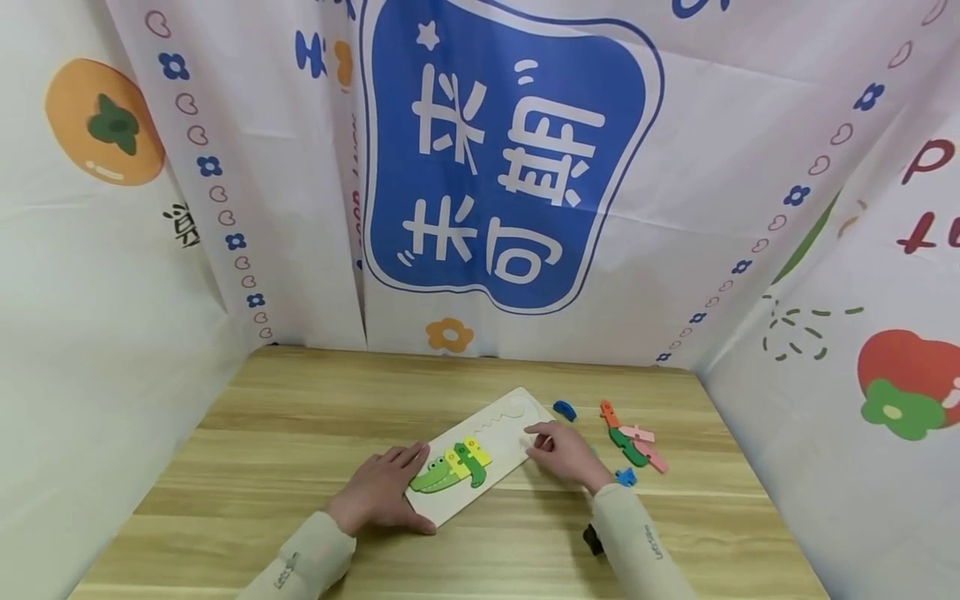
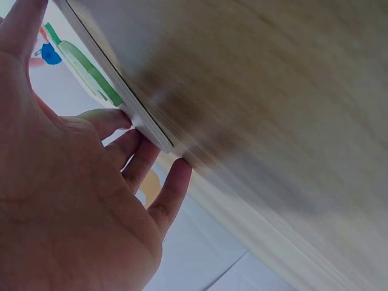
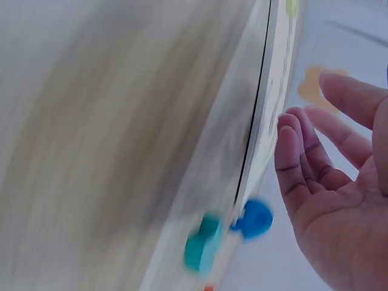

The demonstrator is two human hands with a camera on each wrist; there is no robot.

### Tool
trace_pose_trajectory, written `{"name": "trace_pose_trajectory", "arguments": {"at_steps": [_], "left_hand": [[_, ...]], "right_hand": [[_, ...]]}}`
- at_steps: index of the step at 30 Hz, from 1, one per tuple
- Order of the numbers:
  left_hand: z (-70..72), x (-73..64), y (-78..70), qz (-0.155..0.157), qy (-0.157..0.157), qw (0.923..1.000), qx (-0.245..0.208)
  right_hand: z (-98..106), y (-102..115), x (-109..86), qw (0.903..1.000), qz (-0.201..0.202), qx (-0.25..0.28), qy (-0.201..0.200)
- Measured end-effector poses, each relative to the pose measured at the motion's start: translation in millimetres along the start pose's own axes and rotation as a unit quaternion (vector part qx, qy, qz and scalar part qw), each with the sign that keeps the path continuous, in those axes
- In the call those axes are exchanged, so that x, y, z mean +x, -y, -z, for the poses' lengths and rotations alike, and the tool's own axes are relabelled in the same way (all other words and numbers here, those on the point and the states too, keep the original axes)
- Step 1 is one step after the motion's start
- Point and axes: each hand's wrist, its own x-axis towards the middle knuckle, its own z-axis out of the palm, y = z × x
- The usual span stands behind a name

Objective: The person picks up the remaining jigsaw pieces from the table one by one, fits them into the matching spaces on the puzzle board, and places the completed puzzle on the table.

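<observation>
A pale wooden puzzle board (image 1: pixel 461 496) lies slanted on the table, with a green crocodile head piece (image 1: pixel 435 477) and yellow (image 1: pixel 456 463) and green body pieces in its left half. My left hand (image 1: pixel 378 492) holds the board's left end, thumb by the near corner and fingers by the far edge. In the left wrist view, fingertips (image 2: pixel 142 159) meet the board's edge. Over the board's right half hovers my right hand (image 1: pixel 562 452), its fingers loosely bent. Thumb and fingertips stand apart with nothing between them in the right wrist view. An outlined recess shows beside that hand.
Right of the board lie loose puzzle pieces: a blue one (image 1: pixel 564 410), an orange one (image 1: pixel 608 413), a green one (image 1: pixel 628 448), pink ones (image 1: pixel 637 433) and another blue one (image 1: pixel 626 477). A black object (image 1: pixel 592 540) is partly hidden by the right sleeve. Printed cloth surrounds the table (image 1: pixel 300 400).
</observation>
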Motion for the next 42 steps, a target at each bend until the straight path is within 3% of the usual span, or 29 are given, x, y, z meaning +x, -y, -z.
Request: {"name": "trace_pose_trajectory", "arguments": {"at_steps": [7,14,18,24,30,42], "left_hand": [[4.3,0.0,-1.0,-0.003,-0.002,1.0,0.0],[6.0,1.5,-1.9,0.001,-0.002,1.0,-0.001],[5.6,1.8,-2.6,0.0,0.002,1.0,-0.004],[5.9,1.6,-3.6,-0.004,-0.001,1.0,-0.005],[6.2,-1.3,-4.0,-0.005,0.005,1.0,-0.003],[3.0,-6.1,-1.6,0.002,0.001,1.0,-0.005]], "right_hand": [[38,-34,-9.9,0.9961,-0.071,0.007,-0.052],[75,-66,-9.6,0.9902,-0.089,-0.022,-0.105],[86,-83,-12.5,0.9869,-0.114,-0.036,-0.109],[87,-99,-7.4,0.9828,-0.143,-0.059,-0.101],[75,-109,6.4,0.9776,-0.155,-0.092,-0.108],[63,-101,19.1,0.9687,-0.179,-0.126,-0.116]]}}
